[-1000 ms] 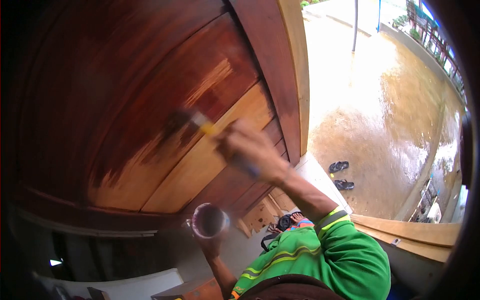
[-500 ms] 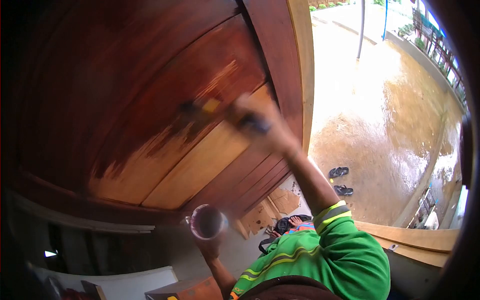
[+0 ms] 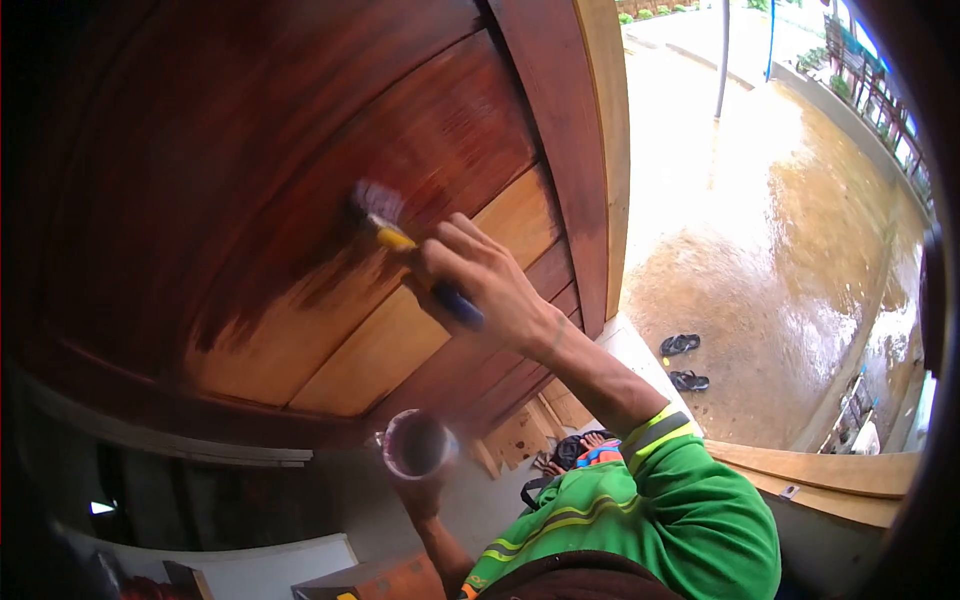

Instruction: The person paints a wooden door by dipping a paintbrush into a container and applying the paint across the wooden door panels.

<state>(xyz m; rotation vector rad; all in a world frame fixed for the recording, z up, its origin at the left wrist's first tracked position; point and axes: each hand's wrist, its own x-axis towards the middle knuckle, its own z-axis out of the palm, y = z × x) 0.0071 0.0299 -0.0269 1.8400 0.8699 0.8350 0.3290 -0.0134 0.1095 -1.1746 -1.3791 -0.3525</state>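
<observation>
A paintbrush (image 3: 393, 237) with a yellow and blue handle is gripped in my right hand (image 3: 480, 280). Its bristles are against or very near the wooden door (image 3: 330, 130), where dark red-brown stain covers most of the panel. Bare light wood (image 3: 385, 350) shows on the lower panel and on a strip beside it. Below the door, my left hand (image 3: 420, 492) holds up a cup (image 3: 417, 445) with stained rim and inside; its fingers are mostly hidden behind the cup.
At the right is a wet floor outside (image 3: 740, 260) with a pair of black sandals (image 3: 685, 380). Cardboard pieces (image 3: 515, 437) lie on the floor below the door. A cardboard box (image 3: 385, 580) and a white board (image 3: 270, 568) are at the bottom.
My right hand has swept the brush over the panel, and the light streak higher up is now mostly covered with stain. The cup has stayed in nearly the same place.
</observation>
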